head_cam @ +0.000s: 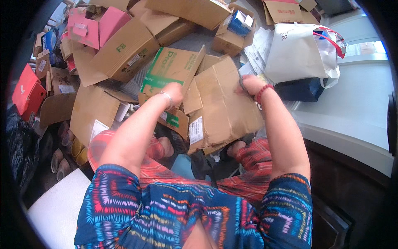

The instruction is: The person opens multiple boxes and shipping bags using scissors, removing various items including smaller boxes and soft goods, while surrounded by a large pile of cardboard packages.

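My left hand [174, 93] is closed at the near edge of an open cardboard box with green printing [169, 65], its fingers mostly hidden behind the wrist. My right hand [252, 84] grips a dark handle or ring of a small tool, perhaps scissors [241, 81], at the right edge of a creased, partly flattened cardboard box [220, 99]. That box bears a white printed label [196, 130] and stands tilted above the floor between my knees. The green-printed box touches or lies close beside it; which flap belongs to which box is hard to tell.
Opened cardboard boxes [124, 49] and a pink box [84, 28] crowd the far left. A red box [28, 90] stands at left. Ahead is a carton holding a blue packet [239, 25]. At right, a white paper bag [295, 53] stands by a dark blue box [301, 90].
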Demonstrator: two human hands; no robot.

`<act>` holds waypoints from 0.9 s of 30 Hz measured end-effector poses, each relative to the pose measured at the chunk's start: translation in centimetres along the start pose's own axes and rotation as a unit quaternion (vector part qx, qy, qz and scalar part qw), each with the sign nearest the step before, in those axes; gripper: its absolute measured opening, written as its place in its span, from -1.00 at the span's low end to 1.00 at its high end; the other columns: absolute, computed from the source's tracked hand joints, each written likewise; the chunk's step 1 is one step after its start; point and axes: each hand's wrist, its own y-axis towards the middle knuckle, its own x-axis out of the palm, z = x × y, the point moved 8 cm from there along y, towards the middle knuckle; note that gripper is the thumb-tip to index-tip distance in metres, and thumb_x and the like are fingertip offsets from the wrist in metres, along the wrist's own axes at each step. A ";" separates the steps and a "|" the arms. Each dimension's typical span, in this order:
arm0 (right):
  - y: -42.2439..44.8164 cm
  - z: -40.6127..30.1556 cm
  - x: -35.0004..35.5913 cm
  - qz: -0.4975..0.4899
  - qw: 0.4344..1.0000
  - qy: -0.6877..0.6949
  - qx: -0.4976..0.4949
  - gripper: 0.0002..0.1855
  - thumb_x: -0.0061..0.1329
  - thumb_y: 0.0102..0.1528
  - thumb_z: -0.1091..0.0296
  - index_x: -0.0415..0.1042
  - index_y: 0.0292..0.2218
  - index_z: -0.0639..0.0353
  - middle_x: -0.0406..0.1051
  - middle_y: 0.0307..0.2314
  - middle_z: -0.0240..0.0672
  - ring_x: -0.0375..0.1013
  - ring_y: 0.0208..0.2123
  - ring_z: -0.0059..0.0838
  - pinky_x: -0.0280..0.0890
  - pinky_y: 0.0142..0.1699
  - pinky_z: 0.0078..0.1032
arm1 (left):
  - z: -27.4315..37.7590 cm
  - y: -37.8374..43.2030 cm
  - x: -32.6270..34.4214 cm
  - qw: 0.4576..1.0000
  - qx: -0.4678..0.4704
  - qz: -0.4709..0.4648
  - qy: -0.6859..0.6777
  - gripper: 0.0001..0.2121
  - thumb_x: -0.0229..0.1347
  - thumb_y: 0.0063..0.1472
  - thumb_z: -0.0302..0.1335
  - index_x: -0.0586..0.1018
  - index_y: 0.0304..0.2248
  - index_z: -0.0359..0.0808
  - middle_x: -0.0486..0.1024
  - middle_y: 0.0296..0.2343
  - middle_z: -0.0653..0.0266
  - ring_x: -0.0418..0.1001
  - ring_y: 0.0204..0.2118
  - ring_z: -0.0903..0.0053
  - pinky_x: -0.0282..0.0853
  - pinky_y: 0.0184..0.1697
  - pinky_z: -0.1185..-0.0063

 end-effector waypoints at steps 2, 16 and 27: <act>0.6 -0.9 -0.4 0.065 0.997 -0.030 -0.013 -0.76 -0.15 -0.14 0.40 0.36 -0.37 0.28 0.40 -0.49 -0.19 0.38 -0.51 -0.35 0.26 -0.43 -0.43 | 0.0 -0.2 -0.3 1.000 0.014 0.012 -0.021 -0.83 -0.03 -0.22 -0.53 0.48 -0.54 -0.43 0.43 -0.50 -0.09 0.41 -0.39 0.14 0.33 -0.32 0.44; -0.2 1.7 0.8 0.343 0.939 0.027 -0.020 -0.71 -0.15 -0.20 0.45 0.37 -0.34 0.26 0.37 -0.41 0.05 0.34 -0.29 0.01 0.23 -0.20 -0.39 | -1.5 -0.8 -1.9 0.992 -0.004 -0.094 -0.088 -0.82 0.09 -0.25 -0.58 0.44 -0.53 -0.43 0.41 -0.70 0.18 0.41 -0.65 0.50 0.35 -0.60 0.54; 3.3 8.9 5.7 0.092 0.806 0.579 0.085 -0.62 -0.08 -0.20 0.63 0.33 -0.24 0.28 0.39 -0.35 -0.17 0.39 -0.38 -0.23 0.31 -0.23 -0.33 | -1.6 -1.7 -2.7 0.905 -0.075 -0.171 -0.382 -0.74 -0.01 -0.10 -0.68 0.42 -0.31 -0.37 0.42 -0.53 0.31 0.42 -0.58 0.60 0.46 -0.61 0.62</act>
